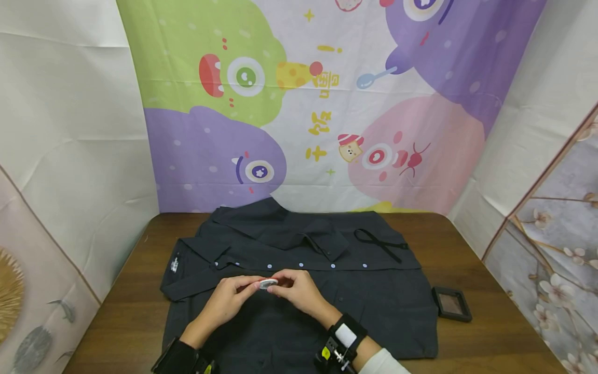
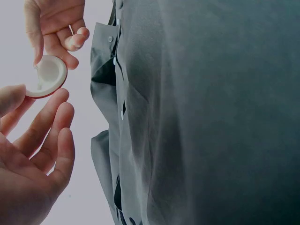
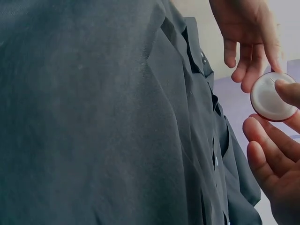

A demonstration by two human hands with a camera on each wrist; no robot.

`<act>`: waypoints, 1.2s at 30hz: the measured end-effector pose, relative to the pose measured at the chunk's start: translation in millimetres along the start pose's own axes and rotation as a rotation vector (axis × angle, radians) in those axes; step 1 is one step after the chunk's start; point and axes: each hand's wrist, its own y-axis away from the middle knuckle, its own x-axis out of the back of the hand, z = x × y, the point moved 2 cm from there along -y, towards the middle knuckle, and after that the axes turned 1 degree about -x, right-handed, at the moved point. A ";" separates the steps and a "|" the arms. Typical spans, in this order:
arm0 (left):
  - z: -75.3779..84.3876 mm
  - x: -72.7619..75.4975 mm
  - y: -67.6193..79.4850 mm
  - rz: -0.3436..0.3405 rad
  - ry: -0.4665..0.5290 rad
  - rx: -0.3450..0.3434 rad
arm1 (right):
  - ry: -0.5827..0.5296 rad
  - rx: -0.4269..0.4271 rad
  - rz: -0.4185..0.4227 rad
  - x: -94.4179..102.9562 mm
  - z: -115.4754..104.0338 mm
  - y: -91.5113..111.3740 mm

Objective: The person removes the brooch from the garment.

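Note:
A round pin badge [image 1: 268,283], with a whitish back and red edge, is held level between both hands above a dark button-up shirt [image 1: 374,311]. My left hand [image 1: 226,300] pinches its left edge between thumb and fingers. On the opposite edge, the thumb and fingertips of my right hand [image 1: 302,294] pinch it too. The left wrist view shows the hollow back of the badge [image 2: 50,75] with a thin pin wire along one side. In the right wrist view, a thumb overlaps the back of the badge [image 3: 269,103]. Its front face is hidden.
The shirt is spread over a brown wooden table [image 1: 486,343], its row of pale buttons [image 1: 301,265] running crosswise. A thin black ribbon [image 1: 380,244] lies on its upper right. Beside the right hem sits a small black square frame [image 1: 452,304]. A cartoon-printed cloth [image 1: 317,192] hangs behind.

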 end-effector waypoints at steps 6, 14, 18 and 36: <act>1.5 0.8 -1.2 0.002 0.016 0.015 | 0.007 0.003 0.023 -1.0 -2.7 -0.1; 3.5 0.6 -1.3 0.018 0.011 0.041 | 0.028 0.009 0.055 -2.0 -5.4 0.1; 3.1 0.0 -0.6 0.029 0.009 0.041 | 0.053 0.002 0.074 -5.6 -0.6 -0.3; 5.4 2.8 -0.2 0.003 0.016 0.015 | 0.321 0.219 0.216 -12.0 25.1 -2.6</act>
